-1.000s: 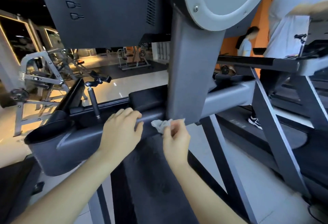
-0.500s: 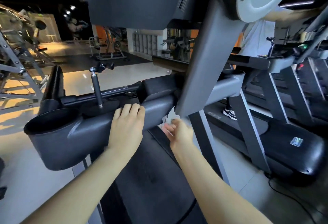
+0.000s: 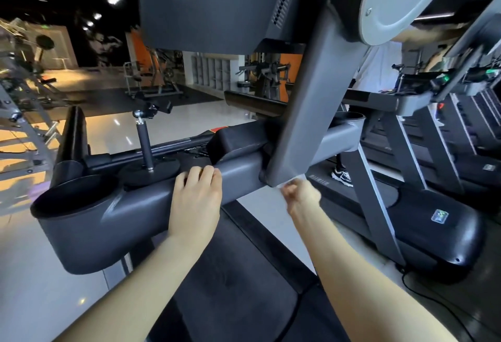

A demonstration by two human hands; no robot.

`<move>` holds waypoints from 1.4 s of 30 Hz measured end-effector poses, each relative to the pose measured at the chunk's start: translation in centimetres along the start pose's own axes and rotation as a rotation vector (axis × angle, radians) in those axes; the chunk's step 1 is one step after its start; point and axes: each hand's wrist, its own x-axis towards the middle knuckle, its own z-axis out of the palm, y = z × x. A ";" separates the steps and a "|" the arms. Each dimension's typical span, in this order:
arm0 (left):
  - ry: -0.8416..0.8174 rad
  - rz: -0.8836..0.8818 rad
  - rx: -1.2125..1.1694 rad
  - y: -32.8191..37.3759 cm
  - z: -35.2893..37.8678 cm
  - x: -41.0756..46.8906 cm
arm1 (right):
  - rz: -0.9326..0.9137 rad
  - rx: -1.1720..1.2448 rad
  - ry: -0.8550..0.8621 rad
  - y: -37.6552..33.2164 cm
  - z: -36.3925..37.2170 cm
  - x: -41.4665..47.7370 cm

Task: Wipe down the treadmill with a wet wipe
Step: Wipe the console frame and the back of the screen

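Observation:
The grey treadmill crossbar point(image 3: 238, 176) runs left to right in front of me, with a slanted grey upright point(image 3: 306, 114) rising from it to the console. My left hand point(image 3: 196, 200) rests on top of the crossbar, fingers curled over its far edge. My right hand point(image 3: 301, 196) is fisted just below the foot of the upright. It pinches a white wet wipe point(image 3: 294, 182), of which only a thin edge shows against the upright's lower end. The dark treadmill belt point(image 3: 233, 287) lies below my arms.
A round cup holder point(image 3: 76, 206) ends the crossbar at left, with a short black post point(image 3: 145, 146) standing behind it. Another treadmill point(image 3: 433, 222) stands close at right, with a person's shoe point(image 3: 342, 176) on it. Weight machines fill the far left.
The view has swung right and closer. My right hand has slid rightward and slightly down along the upright's foot; the wipe, bunched and plain a second ago, is now mostly hidden. My left hand stays.

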 end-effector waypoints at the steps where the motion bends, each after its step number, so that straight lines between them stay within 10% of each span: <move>1: -0.002 -0.001 0.010 -0.1 0.0 0.0 | 0.041 -0.003 -0.040 1.1 0.2 -0.3; 11: -0.048 -0.167 0.046 2.3 -0.7 -0.5 | -0.212 -0.130 -0.175 -7.3 -2.8 3.7; 20: -0.045 -0.676 -0.496 15.4 -3.1 7.9 | -0.366 -0.640 -0.523 -6.7 -5.1 6.6; 42: -0.228 -0.847 -0.378 15.2 -7.0 11.9 | -0.985 -0.163 -0.953 -26.4 5.2 -1.6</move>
